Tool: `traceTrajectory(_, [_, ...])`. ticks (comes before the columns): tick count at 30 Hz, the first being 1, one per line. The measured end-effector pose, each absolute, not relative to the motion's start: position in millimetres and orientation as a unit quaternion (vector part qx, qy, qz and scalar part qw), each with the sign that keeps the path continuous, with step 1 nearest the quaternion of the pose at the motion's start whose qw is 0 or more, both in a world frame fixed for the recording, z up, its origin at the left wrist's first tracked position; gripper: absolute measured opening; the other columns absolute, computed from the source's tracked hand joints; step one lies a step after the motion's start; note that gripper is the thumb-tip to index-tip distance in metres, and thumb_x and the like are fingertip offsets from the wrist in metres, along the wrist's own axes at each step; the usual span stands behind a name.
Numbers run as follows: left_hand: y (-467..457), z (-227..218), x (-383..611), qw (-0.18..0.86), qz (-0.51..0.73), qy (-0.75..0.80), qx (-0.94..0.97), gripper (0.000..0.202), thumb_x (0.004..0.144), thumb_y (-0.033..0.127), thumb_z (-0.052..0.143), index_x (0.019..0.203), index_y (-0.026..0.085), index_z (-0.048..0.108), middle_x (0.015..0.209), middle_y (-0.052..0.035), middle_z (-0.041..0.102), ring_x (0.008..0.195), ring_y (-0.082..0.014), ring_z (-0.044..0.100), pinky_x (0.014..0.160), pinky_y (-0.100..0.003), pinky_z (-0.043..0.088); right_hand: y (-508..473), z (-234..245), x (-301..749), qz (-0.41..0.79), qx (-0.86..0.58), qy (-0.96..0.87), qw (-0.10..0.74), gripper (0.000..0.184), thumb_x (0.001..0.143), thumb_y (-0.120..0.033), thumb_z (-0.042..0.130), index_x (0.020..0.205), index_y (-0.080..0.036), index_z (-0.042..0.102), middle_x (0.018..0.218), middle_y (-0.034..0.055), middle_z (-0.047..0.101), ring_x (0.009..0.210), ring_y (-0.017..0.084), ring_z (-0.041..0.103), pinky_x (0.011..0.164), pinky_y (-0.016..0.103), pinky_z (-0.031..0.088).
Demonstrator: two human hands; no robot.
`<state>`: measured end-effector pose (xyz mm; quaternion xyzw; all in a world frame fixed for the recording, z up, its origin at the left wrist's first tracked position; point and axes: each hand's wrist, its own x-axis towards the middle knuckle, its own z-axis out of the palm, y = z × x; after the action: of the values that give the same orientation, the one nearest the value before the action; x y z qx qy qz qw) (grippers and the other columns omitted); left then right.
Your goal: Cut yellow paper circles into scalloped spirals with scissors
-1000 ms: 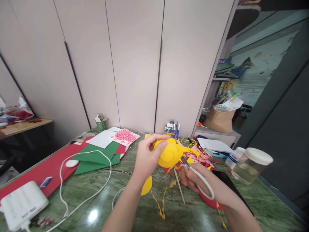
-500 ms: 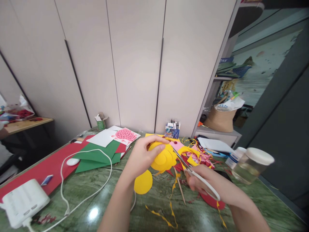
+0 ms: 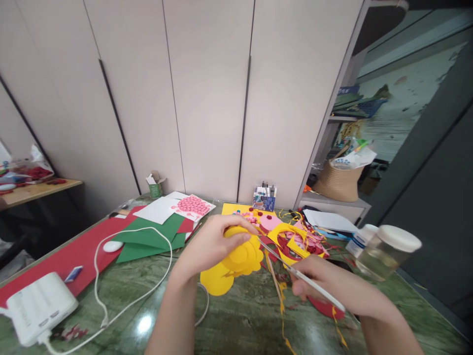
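A yellow scalloped paper piece [image 3: 244, 256] is gripped at its upper left by my left hand [image 3: 210, 241], thumb on top. Below it, a yellow paper circle [image 3: 218, 283] shows, partly covered. My right hand [image 3: 314, 276] is closed around scissors [image 3: 314, 286] with white handles. Their blades point up and left, the tips at the right edge of the yellow paper; whether they touch it I cannot make out. A thin yellow paper strip [image 3: 283, 305] trails down beneath the scissors. Under my right wrist lies a red paper circle [image 3: 325, 308], and a wooden stick [image 3: 272, 273] rests near the blades.
Yellow, pink and red paper scraps [image 3: 299, 239] are heaped behind my right hand. A lidded jar [image 3: 388, 254] stands at the right. Green paper sheets [image 3: 148, 241], a white cable [image 3: 168, 264] and a power bank [image 3: 40, 308] lie left. A pen box [image 3: 264, 197] stands behind.
The yellow scalloped piece has tilted and moved slightly down and left, now over the yellow circle. The scissors have turned more edge-on, and the yellow strip has shifted right.
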<state>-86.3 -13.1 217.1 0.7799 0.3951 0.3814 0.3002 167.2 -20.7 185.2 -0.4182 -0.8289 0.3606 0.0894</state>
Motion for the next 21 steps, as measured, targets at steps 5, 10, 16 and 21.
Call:
traceTrajectory(5, [-12.5, 216.2, -84.9, 0.310, 0.368, 0.387, 0.787, 0.017, 0.080, 0.018, 0.054, 0.088, 0.023, 0.068, 0.095, 0.0008, 0.070, 0.089, -0.0144, 0.061, 0.080, -0.026, 0.045, -19.2, 182.7, 167.4, 0.364, -0.408, -0.833, 0.088, 0.032, 0.086, -0.039, 0.049, 0.064, -0.016, 0.048, 0.060, -0.0032, 0.043, 0.056, 0.010, 0.036, 0.050, 0.020, 0.028])
traceTrajectory(10, [-11.7, 214.4, -84.7, 0.303, 0.367, 0.397, 0.785, 0.018, 0.081, 0.020, 0.053, 0.088, 0.023, 0.068, 0.094, 0.0001, 0.070, 0.084, -0.0152, 0.062, 0.080, -0.028, 0.045, -19.8, 181.1, 166.0, 0.379, -0.395, -0.831, 0.098, 0.035, 0.088, -0.040, 0.047, 0.064, -0.015, 0.050, 0.060, -0.0025, 0.046, 0.055, 0.010, 0.039, 0.049, 0.020, 0.031])
traceTrajectory(16, [-11.4, 215.0, -85.2, 0.303, 0.370, 0.392, 0.786, 0.017, 0.081, 0.019, 0.053, 0.088, 0.023, 0.068, 0.094, -0.0001, 0.070, 0.083, -0.0153, 0.062, 0.079, -0.028, 0.046, -22.6, 180.5, 166.2, 0.391, -0.390, -0.827, 0.107, 0.034, 0.088, -0.042, 0.047, 0.070, -0.015, 0.056, 0.065, 0.0009, 0.056, 0.058, 0.012, 0.048, 0.051, 0.020, 0.038])
traceTrajectory(21, [-10.5, 215.8, -86.4, 0.311, 0.349, 0.374, 0.801, 0.017, 0.081, 0.017, 0.053, 0.087, 0.023, 0.068, 0.093, 0.0003, 0.070, 0.086, -0.0147, 0.062, 0.076, -0.026, 0.046, -21.6, 183.9, 168.4, 0.358, -0.402, -0.838, 0.087, 0.027, 0.086, -0.037, 0.051, 0.073, -0.015, 0.059, 0.068, 0.0027, 0.060, 0.060, 0.014, 0.051, 0.051, 0.021, 0.036])
